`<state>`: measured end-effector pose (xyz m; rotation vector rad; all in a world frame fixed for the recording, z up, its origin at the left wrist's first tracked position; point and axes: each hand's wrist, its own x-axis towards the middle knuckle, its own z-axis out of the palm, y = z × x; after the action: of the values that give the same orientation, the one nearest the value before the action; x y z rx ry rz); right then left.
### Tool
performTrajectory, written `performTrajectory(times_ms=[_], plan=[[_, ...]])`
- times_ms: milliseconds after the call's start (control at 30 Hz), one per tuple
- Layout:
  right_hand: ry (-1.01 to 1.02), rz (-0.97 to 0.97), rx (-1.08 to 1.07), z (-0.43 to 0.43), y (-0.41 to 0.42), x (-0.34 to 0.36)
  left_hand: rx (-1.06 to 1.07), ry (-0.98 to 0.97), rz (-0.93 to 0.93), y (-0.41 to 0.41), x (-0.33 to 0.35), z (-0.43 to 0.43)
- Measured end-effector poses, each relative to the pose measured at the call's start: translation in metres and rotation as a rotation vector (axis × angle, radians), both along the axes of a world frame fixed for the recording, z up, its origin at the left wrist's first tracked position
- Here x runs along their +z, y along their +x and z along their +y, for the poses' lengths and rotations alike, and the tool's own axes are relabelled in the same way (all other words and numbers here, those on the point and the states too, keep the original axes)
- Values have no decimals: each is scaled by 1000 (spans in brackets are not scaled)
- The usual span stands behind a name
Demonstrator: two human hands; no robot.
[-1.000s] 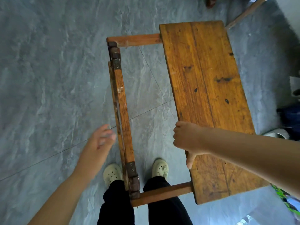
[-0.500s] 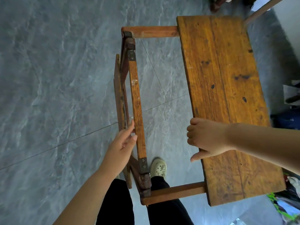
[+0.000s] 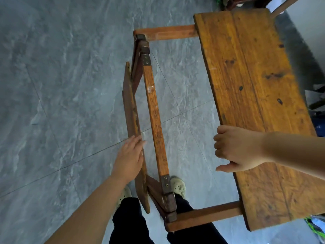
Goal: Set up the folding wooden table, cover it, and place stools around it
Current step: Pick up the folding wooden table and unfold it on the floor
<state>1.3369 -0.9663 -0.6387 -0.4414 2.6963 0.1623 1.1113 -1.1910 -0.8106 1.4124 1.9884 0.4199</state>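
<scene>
The folding wooden table stands half unfolded on the grey floor in the head view. Its right top panel (image 3: 253, 88) lies flat, worn orange-brown planks. My right hand (image 3: 235, 148) is closed over that panel's inner edge, thumb pointing left. A long frame rail (image 3: 154, 117) with metal hinge plates runs down the middle. Left of the rail, the other panel (image 3: 129, 104) hangs down, tilted slightly outward. My left hand (image 3: 129, 157) lies flat against that hanging panel's lower part, fingers extended. Two cross rails (image 3: 167, 33) join the rail to the flat panel.
My feet in pale perforated shoes (image 3: 177, 186) stand under the frame's near end. Dark objects and a blue item (image 3: 319, 124) crowd the right edge. A green and white thing (image 3: 314, 226) lies at the lower right. Grey tiled floor (image 3: 61, 103) spreads to the left.
My left hand moved from open air onto the hanging panel, which has swung outward from the rail. The right hand kept its hold on the flat panel's edge.
</scene>
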Motion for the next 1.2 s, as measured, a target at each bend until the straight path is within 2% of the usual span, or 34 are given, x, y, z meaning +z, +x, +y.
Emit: performTrajectory(times_ms=[67, 133, 200, 267, 500, 700, 833, 1000, 1200], plan=[[-11, -1, -2, 3, 4, -1, -465, 115, 220, -11, -12, 8], [-19, 14, -4, 6, 8, -2, -847, 129, 390, -29, -17, 21], [-26, 22, -15, 8, 8, -3, -1111, 33, 544, -38, -14, 33], [-34, 31, -14, 7, 10, -5, -1283, -29, 601, -34, -16, 44], [-33, 68, -15, 9, 12, -6, -1289, -181, 483, -19, -14, 66], [-78, 99, -45, 7, 5, 1, -1370, -217, 432, -32, -10, 72], [-80, 110, -45, 4, 10, 3, -1456, -172, 451, -35, -2, 63], [-74, 106, -33, 3, 19, -4, -1420, -151, 506, -27, 1, 55], [-69, 119, 13, -6, 18, -11, -1416, -305, 505, -18, 0, 41]])
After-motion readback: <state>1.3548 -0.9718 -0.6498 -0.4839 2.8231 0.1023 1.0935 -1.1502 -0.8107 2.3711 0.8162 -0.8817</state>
